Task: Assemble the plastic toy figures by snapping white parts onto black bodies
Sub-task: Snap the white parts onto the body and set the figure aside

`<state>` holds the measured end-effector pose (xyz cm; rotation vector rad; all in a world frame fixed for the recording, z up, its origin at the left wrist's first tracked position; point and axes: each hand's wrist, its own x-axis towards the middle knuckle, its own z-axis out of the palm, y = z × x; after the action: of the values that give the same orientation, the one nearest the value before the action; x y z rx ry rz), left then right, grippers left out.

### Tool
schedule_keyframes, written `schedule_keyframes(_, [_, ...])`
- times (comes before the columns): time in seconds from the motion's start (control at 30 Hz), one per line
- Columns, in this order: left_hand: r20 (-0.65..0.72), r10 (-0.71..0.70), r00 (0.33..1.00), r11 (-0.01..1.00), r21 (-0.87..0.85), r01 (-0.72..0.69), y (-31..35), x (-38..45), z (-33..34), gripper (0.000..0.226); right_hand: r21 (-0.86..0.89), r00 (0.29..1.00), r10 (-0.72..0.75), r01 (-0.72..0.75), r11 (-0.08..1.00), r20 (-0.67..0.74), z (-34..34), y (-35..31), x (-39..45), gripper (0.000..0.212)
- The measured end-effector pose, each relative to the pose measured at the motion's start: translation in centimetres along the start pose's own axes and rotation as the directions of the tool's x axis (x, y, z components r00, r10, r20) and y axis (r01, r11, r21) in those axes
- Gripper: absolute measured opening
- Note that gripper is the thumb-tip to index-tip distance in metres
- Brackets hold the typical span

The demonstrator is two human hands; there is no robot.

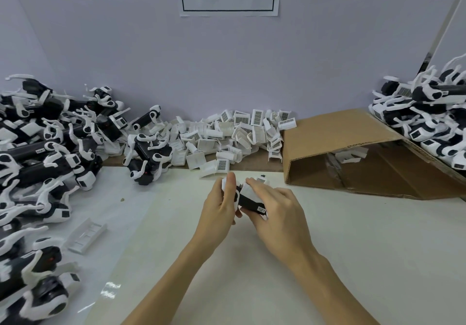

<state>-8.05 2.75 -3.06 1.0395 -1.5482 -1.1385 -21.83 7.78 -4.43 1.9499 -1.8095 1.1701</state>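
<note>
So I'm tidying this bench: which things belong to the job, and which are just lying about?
In the job:
figure, gripped by left hand and right hand
white parts
left pile
right pile

Lying about:
box
tray
sign

Soft, even, bright indoor light fills the scene, and shadows are faint, only a pale one showing under the two hands. A small patch of white glare shines on the glossy sheet (111, 290) at lower left. The wide-angle lens bends the edges, curving the wall (126, 47) and stretching the toy pile (37, 148) at left, which looks slightly soft.
</note>
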Motion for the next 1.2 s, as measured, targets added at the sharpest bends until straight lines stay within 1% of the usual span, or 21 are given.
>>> schedule_keyframes(0.13, [-0.007, 0.009, 1.0, 1.0, 0.004, -0.009, 0.0, 0.1, 0.0, 0.071, 0.014, 1.0, -0.006, 0.006, 1.0, 0.006, -0.3, 0.0, 0.0, 0.068])
schedule_keyframes(0.2, [-0.013, 0.014, 1.0, 0.999, 0.034, -0.014, -0.1, 0.0, 0.0, 0.07, 0.016, 1.0, -0.015, 0.015, 1.0, 0.016, -0.2, -0.2, -0.2, 0.07])
schedule_keyframes(0.27, [-0.015, 0.023, 1.0, 0.998, 0.06, -0.022, -0.2, 0.0, 0.1, 0.071, 0.006, 1.0, -0.031, 0.031, 0.999, -0.001, 0.0, -0.3, -0.3, 0.067])
schedule_keyframes(0.37, [-0.018, 0.01, 1.0, 1.0, 0.028, -0.009, -0.3, 0.0, 0.4, 0.068, -0.026, 0.998, -0.05, 0.049, 0.998, -0.024, 0.0, -0.3, -0.2, 0.062])
schedule_keyframes(0.47, [-0.022, 0.017, 1.0, 0.999, 0.03, -0.017, -0.3, 0.0, 0.4, 0.067, -0.06, 0.996, -0.069, 0.066, 0.996, -0.053, -0.1, -0.2, 0.0, 0.062])
schedule_keyframes(0.63, [-0.019, 0.008, 1.0, 0.998, 0.06, -0.007, -0.6, 0.1, 0.2, 0.067, -0.002, 1.0, -0.025, 0.025, 1.0, -0.004, -0.3, 0.1, 0.0, 0.062])
schedule_keyframes(0.7, [-0.025, 0.018, 1.0, 0.998, 0.065, -0.016, -0.8, 0.1, 0.1, 0.062, 0.019, 0.999, -0.036, 0.036, 0.999, 0.016, -0.1, -0.1, -0.2, 0.063])
schedule_keyframes(0.77, [-0.02, 0.027, 0.999, 0.997, 0.066, -0.025, -0.7, 0.1, 0.2, 0.06, 0.048, 0.999, -0.044, 0.043, 0.998, 0.025, -0.1, -0.2, -0.1, 0.06])
schedule_keyframes(0.97, [0.016, 0.057, 0.998, 0.998, 0.027, -0.058, -0.6, -0.1, 0.8, 0.066, 0.009, 0.998, -0.069, 0.069, 0.998, 0.011, -0.8, 0.1, 0.3, 0.054])
schedule_keyframes(1.13, [0.018, 0.04, 0.999, 0.998, 0.037, -0.041, -0.7, -0.2, 0.7, 0.064, -0.025, 0.994, -0.087, 0.088, 0.996, 0.059, -0.9, 0.2, 0.2, 0.051])
schedule_keyframes(1.2, [0.012, 0.029, 0.999, 0.998, 0.054, -0.03, -0.7, -0.1, 0.4, 0.065, -0.003, 0.992, -0.08, 0.081, 0.997, 0.095, -0.7, 0.0, 0.0, 0.05])
